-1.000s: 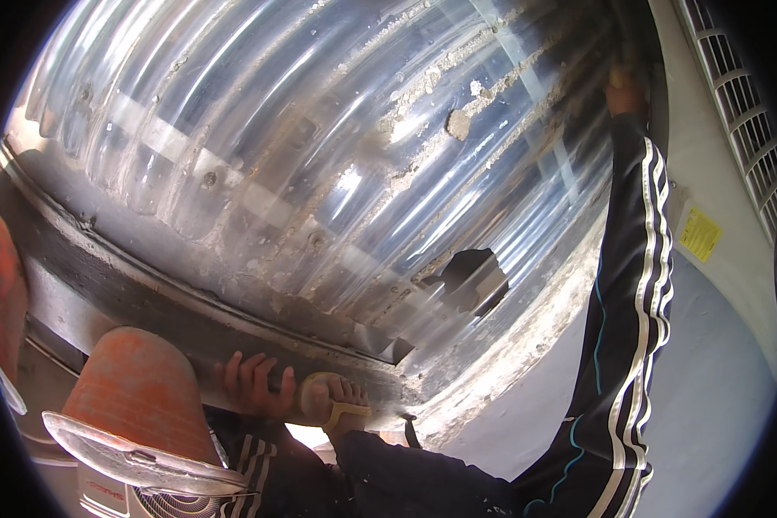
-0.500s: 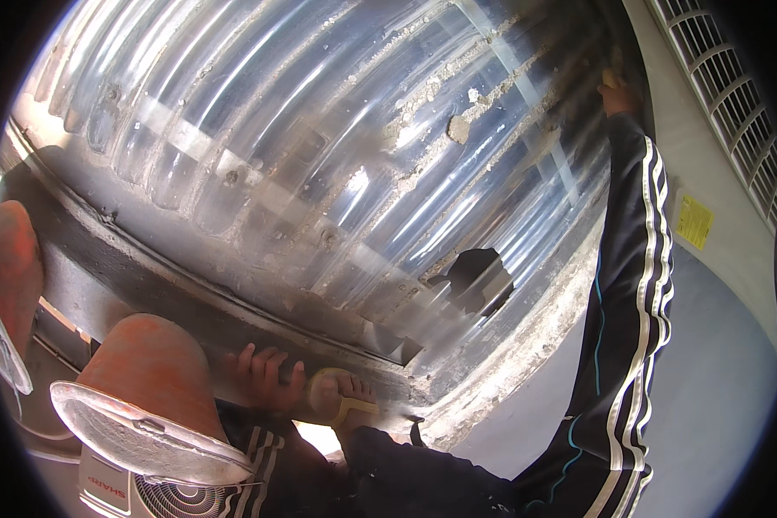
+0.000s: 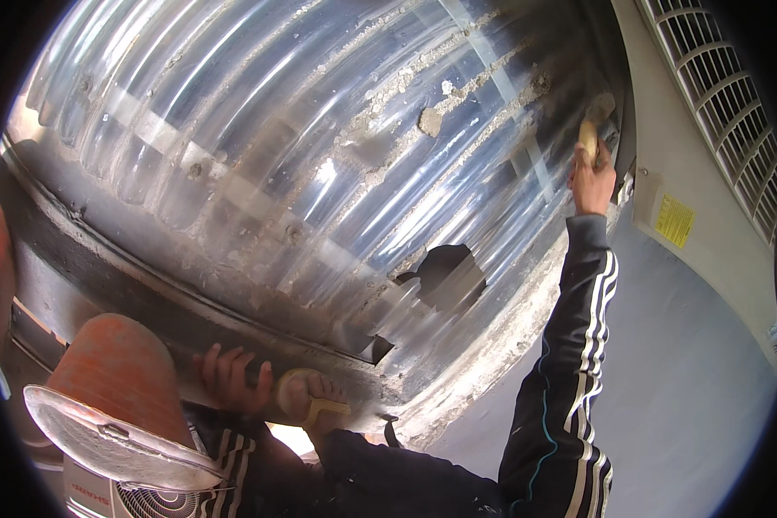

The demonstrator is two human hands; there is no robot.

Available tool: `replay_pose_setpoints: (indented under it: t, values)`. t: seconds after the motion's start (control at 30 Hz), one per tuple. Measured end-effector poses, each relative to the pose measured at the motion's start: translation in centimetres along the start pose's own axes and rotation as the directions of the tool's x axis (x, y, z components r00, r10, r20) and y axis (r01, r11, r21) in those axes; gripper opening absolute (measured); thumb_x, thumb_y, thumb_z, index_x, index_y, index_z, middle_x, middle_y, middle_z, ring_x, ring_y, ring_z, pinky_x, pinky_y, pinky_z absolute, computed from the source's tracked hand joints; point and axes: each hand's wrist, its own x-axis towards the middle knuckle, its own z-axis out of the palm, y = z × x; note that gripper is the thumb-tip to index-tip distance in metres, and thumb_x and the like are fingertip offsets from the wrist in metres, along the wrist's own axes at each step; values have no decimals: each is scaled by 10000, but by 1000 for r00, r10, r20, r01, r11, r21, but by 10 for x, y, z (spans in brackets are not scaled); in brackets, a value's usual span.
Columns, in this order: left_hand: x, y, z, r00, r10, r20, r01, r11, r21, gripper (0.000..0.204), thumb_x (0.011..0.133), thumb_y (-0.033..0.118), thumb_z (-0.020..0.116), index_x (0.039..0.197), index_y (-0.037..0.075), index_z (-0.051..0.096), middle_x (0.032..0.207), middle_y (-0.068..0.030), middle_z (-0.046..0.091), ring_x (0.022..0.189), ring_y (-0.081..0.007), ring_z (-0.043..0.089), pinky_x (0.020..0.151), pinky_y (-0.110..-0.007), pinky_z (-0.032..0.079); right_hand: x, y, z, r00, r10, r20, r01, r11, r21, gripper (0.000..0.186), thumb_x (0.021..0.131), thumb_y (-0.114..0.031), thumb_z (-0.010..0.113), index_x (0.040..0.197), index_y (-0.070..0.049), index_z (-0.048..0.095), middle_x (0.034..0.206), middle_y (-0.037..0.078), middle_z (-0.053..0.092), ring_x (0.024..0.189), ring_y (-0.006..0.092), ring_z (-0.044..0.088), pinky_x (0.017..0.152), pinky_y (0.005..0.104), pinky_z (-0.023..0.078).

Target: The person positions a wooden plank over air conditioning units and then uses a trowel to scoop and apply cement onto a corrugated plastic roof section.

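Observation:
My right hand (image 3: 592,180) is closed around the pale wooden handle (image 3: 588,138) of a small hand tool. The head of that tool is blurred at the dark far right edge of a clear corrugated roof sheet (image 3: 259,95), so its kind does not show. My left hand (image 3: 231,378) rests by the dark ledge below the sheet, its fingers spread and holding nothing visible. Lumps of crumbly mortar (image 3: 430,122) lie along the sheet's grooves. Nearer to me, the sheet has a jagged dark hole (image 3: 449,276).
Close by my left arm stands an orange-brown pot (image 3: 116,371) with a wide pale rim; a fan unit (image 3: 160,501) shows beneath. My sandalled foot (image 3: 306,393) is on the ledge. At right, a grey wall (image 3: 665,337) meets a large unit with a grille (image 3: 716,95).
My right hand with the tool has come down and nearer along the sheet's right edge, and the handle shows more fully. The whole view has shifted slightly. My left hand stays by the ledge.

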Motion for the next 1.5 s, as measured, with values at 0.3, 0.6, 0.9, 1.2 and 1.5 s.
replay_pose_setpoints:
  t: [0.3, 0.6, 0.9, 1.2, 1.5]
  values:
    - [-5, 6, 4, 999, -51, 7, 52, 998, -39, 268, 735, 336, 674, 897, 127, 632, 992, -48, 625, 1142, -309, 489, 1073, -579, 263, 130, 44, 65, 960, 278, 12, -265, 926, -268, 469, 829, -394, 555, 1161, -73, 639, 1086, 183, 667, 979, 351, 650, 821, 373, 519]
    - [-1, 3, -1, 996, -61, 71, 62, 998, -1, 279, 734, 380, 669, 870, 137, 649, 961, -33, 622, 1106, -293, 517, 1011, -555, 329, 162, 41, 55, 903, 353, 245, -397, 904, 159, 419, 851, -440, 558, 980, -52, 653, 730, 83, 632, 596, 219, 606, 649, 391, 496]
    - [3, 6, 6, 995, -65, 72, 67, 997, -28, 277, 733, 385, 672, 859, 139, 653, 963, -30, 628, 1104, -286, 520, 1029, -550, 319, 227, 107, 44, 985, -158, 66, 171, 897, -407, 463, 815, -383, 598, 1220, -158, 599, 1147, 187, 631, 1093, 370, 577, 923, 447, 443]
    - [1, 11, 1, 992, -108, 70, 106, 994, 32, 279, 743, 396, 661, 856, 141, 658, 941, -25, 630, 1102, -291, 529, 1033, -549, 317, 151, 9, 41, 991, -94, 100, 133, 832, -539, 578, 763, -376, 654, 1315, -239, 552, 1179, 177, 626, 1083, 355, 598, 921, 402, 459]
    - [-4, 7, 7, 996, -83, -24, 83, 996, -8, 278, 749, 382, 658, 855, 126, 649, 947, -38, 629, 1104, -308, 523, 1004, -573, 331, -24, -24, 2, 979, -82, 189, 118, 975, -189, 602, 720, -199, 604, 1311, -101, 553, 1067, 257, 649, 1016, 383, 628, 904, 405, 479]
